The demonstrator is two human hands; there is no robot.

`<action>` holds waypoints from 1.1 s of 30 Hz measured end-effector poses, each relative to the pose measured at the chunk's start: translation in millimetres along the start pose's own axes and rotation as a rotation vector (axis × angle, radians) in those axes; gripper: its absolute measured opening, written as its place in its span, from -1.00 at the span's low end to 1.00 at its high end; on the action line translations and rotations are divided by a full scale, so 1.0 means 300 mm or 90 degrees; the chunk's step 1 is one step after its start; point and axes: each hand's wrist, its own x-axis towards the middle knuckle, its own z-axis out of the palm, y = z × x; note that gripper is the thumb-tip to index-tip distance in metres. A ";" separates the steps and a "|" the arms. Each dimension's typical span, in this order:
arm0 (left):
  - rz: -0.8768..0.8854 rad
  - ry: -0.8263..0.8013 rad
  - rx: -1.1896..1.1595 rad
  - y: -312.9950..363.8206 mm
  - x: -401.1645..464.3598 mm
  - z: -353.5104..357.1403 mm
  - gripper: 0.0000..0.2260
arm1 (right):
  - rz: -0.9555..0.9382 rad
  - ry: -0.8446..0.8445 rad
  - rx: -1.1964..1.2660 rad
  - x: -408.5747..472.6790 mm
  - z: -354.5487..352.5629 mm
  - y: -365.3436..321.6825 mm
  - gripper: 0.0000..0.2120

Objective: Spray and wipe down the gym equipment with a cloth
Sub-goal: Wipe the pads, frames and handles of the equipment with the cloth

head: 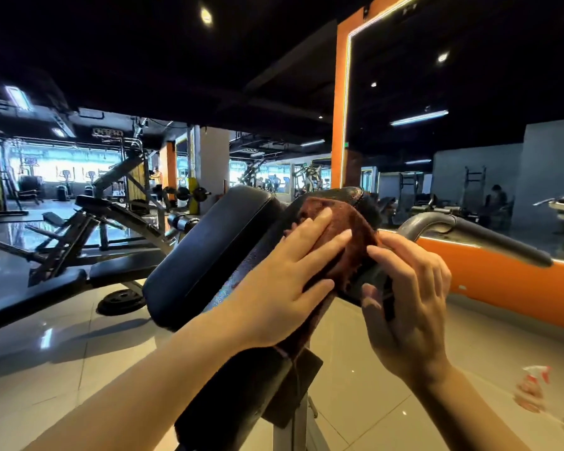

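Observation:
A black padded machine stands in front of me, with a thick black pad (pixel 205 252) on its left side. A brown cloth (pixel 349 236) lies over the upper right pad. My left hand (pixel 287 281) presses flat on the cloth with straight fingers. My right hand (pixel 407 297) curls round the pad's right edge, its fingers by the cloth's lower corner. A spray bottle (pixel 534 385) with a red and white head stands on the floor at the lower right, blurred.
A grey curved handle bar (pixel 469 232) juts out to the right of the pad. Behind it an orange-framed mirror wall (pixel 339 109) rises. Benches and a weight plate (pixel 121 301) fill the left. The floor is glossy beige tile (pixel 79 369).

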 end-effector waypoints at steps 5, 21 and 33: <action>0.001 0.082 0.269 0.000 -0.242 0.062 -0.53 | 0.000 0.006 -0.004 -0.001 0.005 -0.004 -0.67; 0.089 0.025 0.495 0.029 -0.021 0.076 -0.53 | 0.012 -0.016 -0.014 -0.006 -0.003 0.020 -0.72; 0.118 -0.009 0.565 0.009 -0.420 0.092 -0.57 | 0.008 0.020 -0.035 -0.015 0.014 0.003 -0.80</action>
